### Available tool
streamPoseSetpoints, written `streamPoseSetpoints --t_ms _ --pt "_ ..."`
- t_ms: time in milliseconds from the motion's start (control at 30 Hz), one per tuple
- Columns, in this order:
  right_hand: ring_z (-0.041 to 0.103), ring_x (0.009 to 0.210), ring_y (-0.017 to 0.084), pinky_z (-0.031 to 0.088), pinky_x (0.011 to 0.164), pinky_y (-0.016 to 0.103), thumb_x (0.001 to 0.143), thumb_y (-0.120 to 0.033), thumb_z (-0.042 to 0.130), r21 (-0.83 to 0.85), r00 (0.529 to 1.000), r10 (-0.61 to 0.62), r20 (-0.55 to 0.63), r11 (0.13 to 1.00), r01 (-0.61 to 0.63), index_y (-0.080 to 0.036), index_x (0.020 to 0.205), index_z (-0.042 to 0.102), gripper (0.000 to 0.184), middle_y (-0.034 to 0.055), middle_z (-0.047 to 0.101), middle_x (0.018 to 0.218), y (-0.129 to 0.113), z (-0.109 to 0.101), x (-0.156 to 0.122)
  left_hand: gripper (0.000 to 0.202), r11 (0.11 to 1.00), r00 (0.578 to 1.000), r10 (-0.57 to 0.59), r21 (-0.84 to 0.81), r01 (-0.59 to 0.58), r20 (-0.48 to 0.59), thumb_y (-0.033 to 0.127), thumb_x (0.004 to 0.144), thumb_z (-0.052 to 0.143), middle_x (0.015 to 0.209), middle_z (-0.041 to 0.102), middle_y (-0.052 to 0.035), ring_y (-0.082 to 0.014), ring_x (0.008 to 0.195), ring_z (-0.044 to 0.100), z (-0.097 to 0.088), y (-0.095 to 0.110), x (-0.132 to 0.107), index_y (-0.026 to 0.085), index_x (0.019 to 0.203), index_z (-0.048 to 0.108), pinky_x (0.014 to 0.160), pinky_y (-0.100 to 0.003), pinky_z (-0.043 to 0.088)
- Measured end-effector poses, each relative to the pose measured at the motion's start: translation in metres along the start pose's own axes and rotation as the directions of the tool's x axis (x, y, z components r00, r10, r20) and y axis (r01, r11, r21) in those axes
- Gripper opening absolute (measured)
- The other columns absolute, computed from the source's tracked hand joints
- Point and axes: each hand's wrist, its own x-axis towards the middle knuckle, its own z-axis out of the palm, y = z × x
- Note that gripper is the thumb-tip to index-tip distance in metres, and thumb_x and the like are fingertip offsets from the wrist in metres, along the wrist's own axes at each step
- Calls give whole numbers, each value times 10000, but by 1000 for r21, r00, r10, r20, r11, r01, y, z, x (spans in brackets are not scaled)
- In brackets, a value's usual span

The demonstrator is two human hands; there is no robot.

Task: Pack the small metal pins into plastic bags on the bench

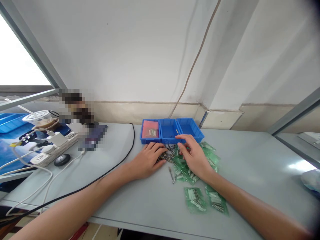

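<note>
My left hand (148, 158) lies flat on the grey table (250, 166), fingers stretched toward a small pile of loose metal pins (167, 156). My right hand (193, 156) rests palm down over a heap of small green plastic bags (211, 156), fingers apart and pointing left at the same pins. Two pins (172, 174) lie apart, nearer to me. Just behind both hands stands a blue three-compartment tray (172, 130); its left compartment holds a red packet (150, 129). Two more green bags (206, 199) lie close to my right forearm.
A black cable (117, 163) curves across the table from the left. At the far left sit a white power strip (53, 148) with plugs and white cords, a black round object (62, 159), and a covered bowl (40, 118). A wall runs behind the table.
</note>
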Motion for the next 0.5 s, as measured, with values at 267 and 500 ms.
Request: streamPoseSetpoints --t_ms 267,500 --pt "659 803 202 600 806 458 1066 -373 523 -99 999 -13 37 995 17 -300 1438 571 382 109 540 1475 -1 1 0 374 1000 1000 -4 9 4 13 395 1098 537 1465 587 -105 -308 1300 540 -1 1 2 238 1438 541 1112 -518 473" --pt "665 809 194 620 834 480 1057 -361 533 -100 998 -21 54 995 26 -318 1471 550 417 119 472 1562 -3 2 -1 362 1000 1000 -4 -4 4 4 388 1097 540 1450 593 -104 -307 1294 547 -2 1 1 247 1430 544 1112 -522 476"
